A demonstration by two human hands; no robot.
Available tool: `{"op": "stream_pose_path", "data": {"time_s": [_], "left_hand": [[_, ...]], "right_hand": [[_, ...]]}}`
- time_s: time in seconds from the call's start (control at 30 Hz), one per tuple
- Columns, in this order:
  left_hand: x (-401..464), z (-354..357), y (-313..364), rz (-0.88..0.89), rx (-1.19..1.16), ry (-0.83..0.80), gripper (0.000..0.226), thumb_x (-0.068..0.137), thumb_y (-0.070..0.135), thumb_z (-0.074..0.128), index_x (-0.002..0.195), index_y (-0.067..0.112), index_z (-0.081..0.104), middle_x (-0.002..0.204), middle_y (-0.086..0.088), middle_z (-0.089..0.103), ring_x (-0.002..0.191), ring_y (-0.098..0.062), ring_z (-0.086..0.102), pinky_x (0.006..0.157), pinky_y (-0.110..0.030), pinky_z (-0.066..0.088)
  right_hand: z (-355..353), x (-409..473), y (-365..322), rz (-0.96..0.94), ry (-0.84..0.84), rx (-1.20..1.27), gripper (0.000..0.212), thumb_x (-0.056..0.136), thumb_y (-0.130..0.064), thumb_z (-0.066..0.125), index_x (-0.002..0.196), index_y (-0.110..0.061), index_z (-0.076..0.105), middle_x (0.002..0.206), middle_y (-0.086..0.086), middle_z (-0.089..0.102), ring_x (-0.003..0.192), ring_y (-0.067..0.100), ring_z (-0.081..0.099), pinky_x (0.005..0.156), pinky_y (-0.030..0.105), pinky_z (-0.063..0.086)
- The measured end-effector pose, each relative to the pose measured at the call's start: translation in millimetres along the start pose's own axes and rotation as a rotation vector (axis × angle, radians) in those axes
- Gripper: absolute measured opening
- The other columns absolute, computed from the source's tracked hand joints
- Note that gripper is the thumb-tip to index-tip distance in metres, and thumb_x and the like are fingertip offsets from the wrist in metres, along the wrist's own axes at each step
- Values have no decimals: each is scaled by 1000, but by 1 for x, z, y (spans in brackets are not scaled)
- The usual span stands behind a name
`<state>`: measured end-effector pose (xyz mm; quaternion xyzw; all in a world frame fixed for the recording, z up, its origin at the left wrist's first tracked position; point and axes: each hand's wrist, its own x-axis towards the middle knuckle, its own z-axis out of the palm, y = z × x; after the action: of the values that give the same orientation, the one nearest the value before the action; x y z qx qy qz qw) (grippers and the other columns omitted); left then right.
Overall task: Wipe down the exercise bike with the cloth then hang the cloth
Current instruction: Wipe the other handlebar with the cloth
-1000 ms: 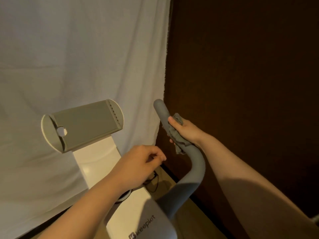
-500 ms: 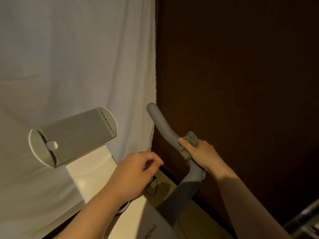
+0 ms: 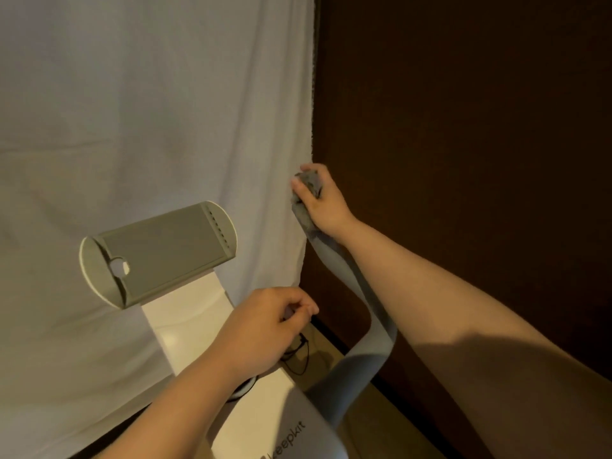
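The white exercise bike (image 3: 185, 329) fills the lower middle, with a grey tablet holder (image 3: 159, 253) on its white column. Its grey right handlebar (image 3: 361, 303) curves up from the frame. My right hand (image 3: 321, 200) grips the grey cloth (image 3: 309, 183) wrapped around the top end of that handlebar, so the tip is hidden. My left hand (image 3: 261, 329) hovers over the bike's column with fingers curled and thumb against the fingertips; nothing shows in it.
A white sheet (image 3: 149, 111) hangs behind the bike on the left. A dark brown wall (image 3: 463, 127) stands to the right, close to the handlebar. A black cable (image 3: 299, 356) lies on the wooden floor (image 3: 381, 422) beside the frame.
My right hand slid the cloth down to the handlebar's bend, then back up to its top end. My left hand stayed over the column.
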<state>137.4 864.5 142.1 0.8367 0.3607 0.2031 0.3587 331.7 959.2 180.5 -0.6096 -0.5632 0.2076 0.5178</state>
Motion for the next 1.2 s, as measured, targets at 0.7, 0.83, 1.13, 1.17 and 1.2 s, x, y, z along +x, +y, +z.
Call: {"op": "stream_pose_path", "data": {"time_s": [0.7, 0.83, 1.13, 1.17, 1.2], "left_hand": [[3, 0, 2, -3, 14, -27, 17, 97, 33, 52, 97, 40, 67, 84, 11, 69, 79, -5, 63, 78, -32, 53], [2, 1, 1, -2, 21, -28, 17, 97, 33, 52, 100, 38, 68, 86, 12, 69, 80, -4, 63, 78, -33, 54], [1, 1, 0, 11, 39, -13, 18, 97, 32, 52, 101, 37, 69, 89, 15, 69, 83, -2, 63, 79, -31, 54], [1, 1, 0, 15, 46, -17, 18, 97, 33, 51, 102, 37, 68, 89, 14, 69, 83, -2, 63, 79, -32, 54], [2, 1, 0, 17, 51, -23, 18, 98, 34, 51, 102, 38, 68, 89, 14, 69, 83, -3, 63, 79, -33, 54]], "right_hand": [[0, -18, 5, 104, -227, -206, 92, 82, -60, 62, 152, -31, 12, 153, 0, 19, 136, 17, 31, 103, 25, 26], [1, -23, 15, 152, -114, -166, 72, 91, -71, 23, 151, -32, 22, 156, 1, 27, 140, 19, 30, 111, 32, 22], [4, -41, 24, 65, -48, -634, 55, 99, -43, 41, 147, -27, 18, 133, 9, 51, 104, 31, 59, 83, 43, 51], [-3, -47, 29, 76, -82, -640, 56, 100, -44, 40, 147, -26, 17, 132, 8, 52, 104, 30, 59, 85, 43, 50], [-9, -48, 30, 103, -121, -623, 56, 100, -46, 39, 147, -25, 18, 132, 7, 53, 107, 29, 59, 87, 41, 49]]}}
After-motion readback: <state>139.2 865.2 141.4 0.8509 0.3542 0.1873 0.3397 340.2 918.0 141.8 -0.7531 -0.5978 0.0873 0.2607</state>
